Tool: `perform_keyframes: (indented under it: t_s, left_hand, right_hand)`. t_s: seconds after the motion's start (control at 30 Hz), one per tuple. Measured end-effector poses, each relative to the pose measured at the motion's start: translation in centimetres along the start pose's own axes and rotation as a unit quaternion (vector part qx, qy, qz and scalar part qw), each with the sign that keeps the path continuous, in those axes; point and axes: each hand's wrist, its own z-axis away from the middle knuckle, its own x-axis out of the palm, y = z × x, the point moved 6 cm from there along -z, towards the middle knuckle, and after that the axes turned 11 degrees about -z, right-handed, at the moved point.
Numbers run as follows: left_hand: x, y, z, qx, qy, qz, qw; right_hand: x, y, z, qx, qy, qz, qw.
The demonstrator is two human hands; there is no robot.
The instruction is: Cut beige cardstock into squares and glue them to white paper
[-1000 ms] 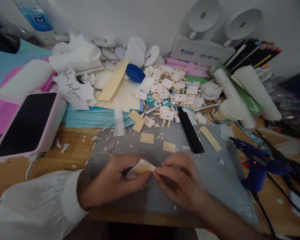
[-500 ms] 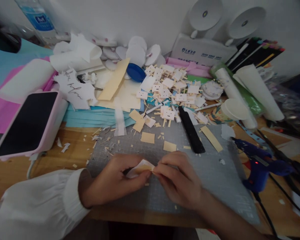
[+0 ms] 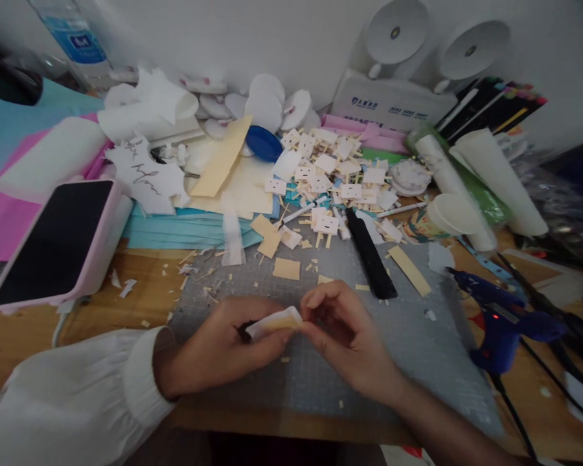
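My left hand [image 3: 233, 343] is closed around a small folded white and yellow paper piece [image 3: 274, 322], thumb in front and fingers behind. At the piece's right corner, the thumb and a fingertip of my right hand [image 3: 347, 340] pinch it, while the other fingers curl loosely. Both hands are just above the grey cutting mat [image 3: 418, 356], near its front edge. Beyond them lie a yellow rectangle [image 3: 286, 268] and a black tube-like object [image 3: 372, 255]. A heap of small white pieces with drawn faces and yellow strips [image 3: 325, 171] sits farther back.
A blue glue gun [image 3: 500, 317] with a lit red light and a cord lies on the right. At left stands a phone [image 3: 53, 239] in a pink case. Blue sheets [image 3: 189, 230], a paper cup [image 3: 442, 217], white rolls and paper scraps surround the mat.
My right hand's fingers have lifted and loosened, with the thumb still at the piece's corner. The folded piece has tilted slightly, showing more of its white edge. My left hand keeps its hold.
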Motion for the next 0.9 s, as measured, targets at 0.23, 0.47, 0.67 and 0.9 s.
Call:
perform_keyframes:
  t_s: [0.23,0.47,0.67,0.9]
  left_hand:
    - [0.0,-1.0,-0.2,-0.037,0.053,0.166,0.984]
    - [0.1,-1.3,-0.3,-0.059,0.044,0.133,0.988]
    - [-0.1,-0.9,-0.4,-0.038,0.036,0.152,0.987]
    - [-0.2,-0.9,0.0,-0.037,0.054,0.071,0.995]
  right_hand:
    - [-0.7,1.5,-0.4,0.085,0.05,-0.034,0.995]
    - [-0.3,2.0,-0.3,0.141,0.036,-0.101,0.984]
    - [0.6,2.1,0.0,0.143,0.004,-0.103,0.984]
    - [0.9,2.6,0.1,0.152,0.002,-0.104,0.983]
